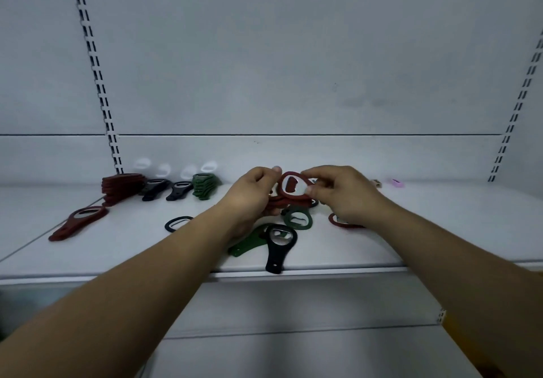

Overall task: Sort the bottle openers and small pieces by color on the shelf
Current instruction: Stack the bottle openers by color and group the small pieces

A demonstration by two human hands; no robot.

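Left hand (249, 194) and right hand (345, 194) are raised above the shelf (440, 230).
Red opener (289, 198) is pinched between both hands' fingers (316, 191); black opener (276, 255) and green opener (299, 222) are left just below the fingers.

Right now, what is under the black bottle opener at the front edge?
A green opener lies partly under the black bottle opener, on the shelf. Its far end is covered by the black one and the left arm.
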